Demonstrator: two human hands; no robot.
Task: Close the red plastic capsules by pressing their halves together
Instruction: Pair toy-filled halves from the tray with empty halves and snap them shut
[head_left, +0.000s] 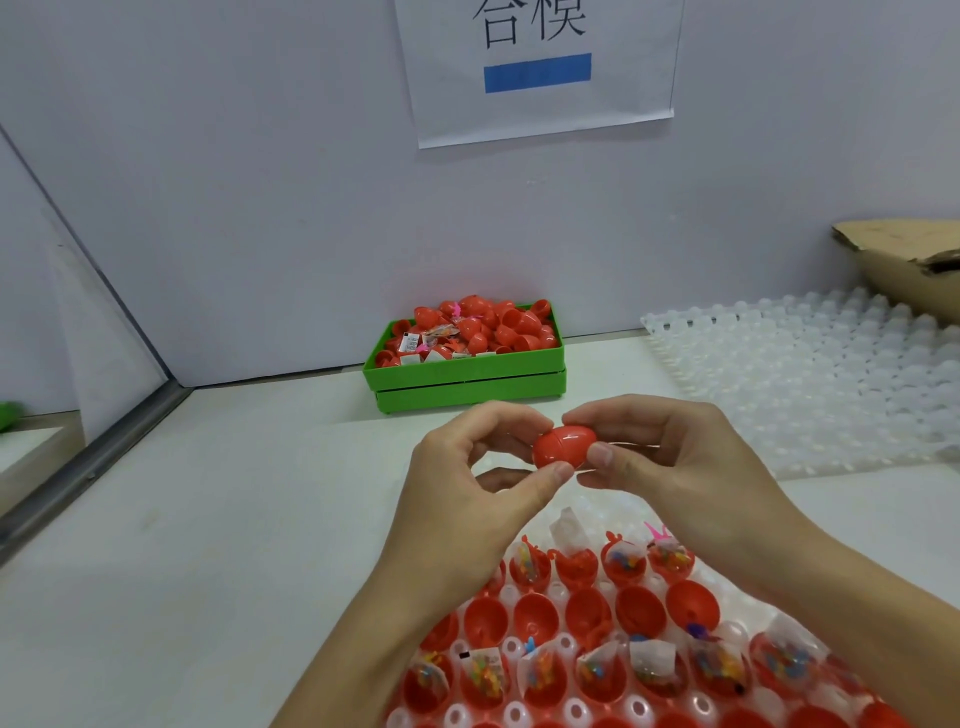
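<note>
Trouble I see: my left hand (483, 467) and right hand (644, 452) pinch the red plastic egg-shaped capsule (563, 446) above the white surface (208, 545); squeezed crooked, it might pop open or slip.

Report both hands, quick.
Left hand: pinching the capsule.
Right hand: pinching the same capsule from the other end.

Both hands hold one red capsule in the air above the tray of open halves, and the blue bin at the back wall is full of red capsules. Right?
Not quite. The head view shows both hands holding the red capsule, but the bin is green, not blue.
</note>
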